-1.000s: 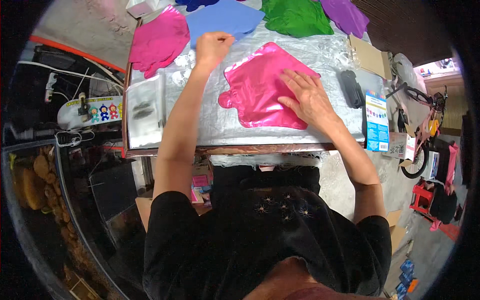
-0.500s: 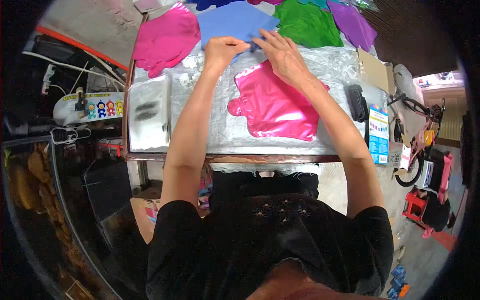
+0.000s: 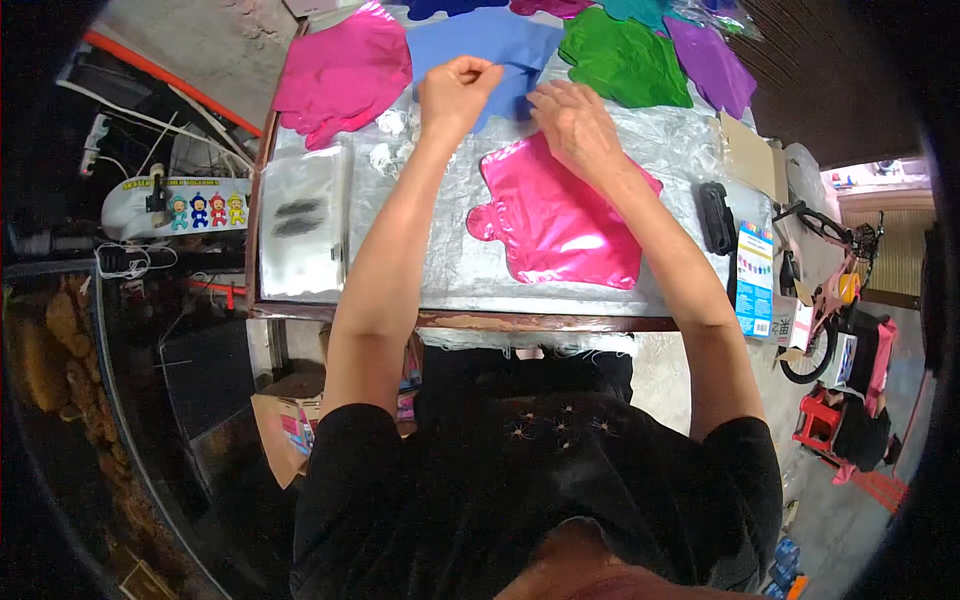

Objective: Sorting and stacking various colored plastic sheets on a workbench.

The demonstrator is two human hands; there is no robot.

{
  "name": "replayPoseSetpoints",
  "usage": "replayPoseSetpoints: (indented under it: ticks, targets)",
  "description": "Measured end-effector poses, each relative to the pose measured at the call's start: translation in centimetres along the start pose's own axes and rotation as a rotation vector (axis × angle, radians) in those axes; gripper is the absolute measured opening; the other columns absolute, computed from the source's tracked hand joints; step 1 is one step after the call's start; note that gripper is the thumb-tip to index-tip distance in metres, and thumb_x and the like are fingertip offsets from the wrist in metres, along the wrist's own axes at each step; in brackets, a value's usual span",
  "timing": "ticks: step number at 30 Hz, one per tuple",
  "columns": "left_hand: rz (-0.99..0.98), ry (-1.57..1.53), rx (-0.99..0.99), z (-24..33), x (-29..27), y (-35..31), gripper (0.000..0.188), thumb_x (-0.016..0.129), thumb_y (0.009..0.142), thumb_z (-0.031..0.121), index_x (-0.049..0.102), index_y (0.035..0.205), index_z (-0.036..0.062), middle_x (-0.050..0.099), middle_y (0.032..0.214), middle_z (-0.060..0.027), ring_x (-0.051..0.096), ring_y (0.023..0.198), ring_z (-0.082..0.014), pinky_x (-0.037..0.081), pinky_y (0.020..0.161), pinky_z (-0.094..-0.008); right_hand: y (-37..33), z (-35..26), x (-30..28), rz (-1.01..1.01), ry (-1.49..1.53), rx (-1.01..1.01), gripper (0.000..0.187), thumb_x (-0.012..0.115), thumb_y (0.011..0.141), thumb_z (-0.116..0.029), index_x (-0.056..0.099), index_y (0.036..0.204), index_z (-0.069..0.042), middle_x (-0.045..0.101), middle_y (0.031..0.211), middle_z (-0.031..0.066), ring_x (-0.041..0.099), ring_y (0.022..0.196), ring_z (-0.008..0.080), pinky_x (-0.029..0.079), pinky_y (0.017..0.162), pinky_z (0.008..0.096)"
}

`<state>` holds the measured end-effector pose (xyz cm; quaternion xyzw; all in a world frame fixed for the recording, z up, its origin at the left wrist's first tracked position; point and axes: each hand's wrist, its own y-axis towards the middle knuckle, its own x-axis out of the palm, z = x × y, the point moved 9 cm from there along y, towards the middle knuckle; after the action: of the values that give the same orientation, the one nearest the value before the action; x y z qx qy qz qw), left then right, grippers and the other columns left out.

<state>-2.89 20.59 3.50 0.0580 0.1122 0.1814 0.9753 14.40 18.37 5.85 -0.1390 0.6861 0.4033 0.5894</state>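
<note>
The left hand (image 3: pixel 457 88) is curled, its fingertips pinched on the near edge of a blue foil sheet (image 3: pixel 480 45). The right hand (image 3: pixel 573 120) is laid flat, fingers loosely spread, on the far end of a pink foil sheet (image 3: pixel 560 220) (flat on the silver-covered counter (image 3: pixel 440 260)).

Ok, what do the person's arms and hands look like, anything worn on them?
Both arms are bare from the short black sleeves of a dark T-shirt down to the wrists. The left hand and right hand are bare: no gloves, and no watch, bracelet or ring that I can make out.
</note>
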Motion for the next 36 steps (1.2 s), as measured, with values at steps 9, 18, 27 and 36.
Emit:
replayPoseSetpoints:
  ticks: [9,18,27,36]
  targets:
    - [-0.071,0.143,0.224,3.2,0.5,1.0,0.022,0.078,0.084,0.022,0.076,0.093,0.0027,0.076,0.081,-0.0122,0.074,0.074,-0.0194,0.058,0.069,-0.032,3.5,-1.9,-0.6,-0.02,-0.083,-0.063,0.025,0.062,0.088,-0.014,0.069,0.107,-0.001,0.067,0.108,0.0145,0.06,0.104,0.0309,0.046,0.089,0.0463]
    - [-0.266,0.323,0.335,5.1,1.8,3.1,0.025,0.077,0.088,0.025,0.076,0.098,0.0017,0.076,0.084,-0.0062,0.069,0.076,-0.01,0.055,0.069,-0.0277,5.2,-0.8,1.6,0.044,0.139,-0.161,0.028,0.06,0.087,-0.018,0.067,0.107,0.001,0.069,0.111,0.0182,0.061,0.113,0.0367,0.042,0.104,0.0464]
    - [-0.324,-0.044,0.749,14.4,-3.3,10.2,0.024,0.072,0.084,0.022,0.076,0.087,-0.0017,0.072,0.07,-0.0102,0.066,0.066,-0.0133,0.052,0.062,-0.0328,5.6,-0.2,5.3,0.004,0.037,-0.054,0.047,0.059,0.099,-0.037,0.058,0.136,-0.008,0.063,0.133,0.0157,0.056,0.125,0.0403,0.04,0.107,0.052]
    - [0.37,0.338,0.504,24.9,-18.2,17.4,0.029,0.068,0.089,0.024,0.075,0.1,-0.0022,0.073,0.082,-0.0082,0.067,0.075,-0.0147,0.054,0.069,-0.0325,6.2,-0.6,5.1,-0.101,0.098,0.049,0.047,0.065,0.093,-0.042,0.063,0.13,-0.015,0.062,0.137,0.0129,0.059,0.124,0.0384,0.043,0.101,0.0521]
